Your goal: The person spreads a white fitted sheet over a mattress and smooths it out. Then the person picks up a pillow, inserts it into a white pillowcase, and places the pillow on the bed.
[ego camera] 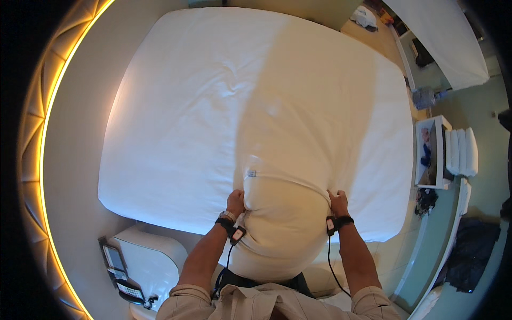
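A large white pillow or folded bedding [288,216] lies against the front of my body, over the near edge of a bed with a white fitted sheet [172,132]. My left hand [236,202] grips its left edge, fingers curled in the fabric. Gripping the opposite edge is my right hand [338,203], thumb pointing forward. A seam and a small printed tag [251,173] show along its far end. Both wrists wear black straps with small devices and cables. My shadow falls across the bed.
A white bedside table [160,248] with a telephone [130,291] stands at the lower left. On the right are a white shelf unit [430,186], stacked folded white linen [462,152] and a large plastic water bottle [424,98]. A lit padded headboard [34,136] borders the left.
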The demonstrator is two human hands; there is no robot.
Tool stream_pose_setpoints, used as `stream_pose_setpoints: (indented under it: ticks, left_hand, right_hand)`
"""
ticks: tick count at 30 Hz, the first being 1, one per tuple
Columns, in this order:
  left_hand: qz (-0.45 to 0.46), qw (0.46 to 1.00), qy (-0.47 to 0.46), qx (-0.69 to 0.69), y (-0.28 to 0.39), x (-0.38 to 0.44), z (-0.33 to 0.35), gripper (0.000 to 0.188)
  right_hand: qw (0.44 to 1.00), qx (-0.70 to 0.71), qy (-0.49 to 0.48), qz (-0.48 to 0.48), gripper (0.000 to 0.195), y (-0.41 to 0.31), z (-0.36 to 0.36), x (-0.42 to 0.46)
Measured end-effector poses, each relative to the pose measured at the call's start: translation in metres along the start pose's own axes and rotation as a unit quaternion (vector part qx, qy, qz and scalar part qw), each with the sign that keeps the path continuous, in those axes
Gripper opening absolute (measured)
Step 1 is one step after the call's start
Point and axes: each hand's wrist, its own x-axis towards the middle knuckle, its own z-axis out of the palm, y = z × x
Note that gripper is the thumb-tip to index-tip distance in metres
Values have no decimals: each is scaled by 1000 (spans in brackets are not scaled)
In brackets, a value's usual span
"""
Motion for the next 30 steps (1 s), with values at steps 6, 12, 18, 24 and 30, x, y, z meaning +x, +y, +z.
stream_pose_setpoints:
  ticks: [6, 12, 18, 24, 30]
  left_hand:
    - [213, 973, 36, -79, 62, -1, -52, 42]
    - [165, 966, -63, -187, 92, 11, -57, 58]
    - [271, 962, -11, -31, 101, 13, -29, 42]
    - [236, 962, 127, 54, 94, -15, -27, 29]
    - [245, 938, 213, 126, 68, -77, -36, 15]
  right_hand:
    - [954, 98, 148, -241, 45, -172, -62, -34]
    - [925, -9, 32, -377, 36, -303, -23, -46]
    - [914, 9, -37, -404, 24, -320, 8, -20]
    - [885, 45, -197, -420, 15, -293, -7, -69]
    - [899, 59, -132, -413, 15, -264, -38, -64]
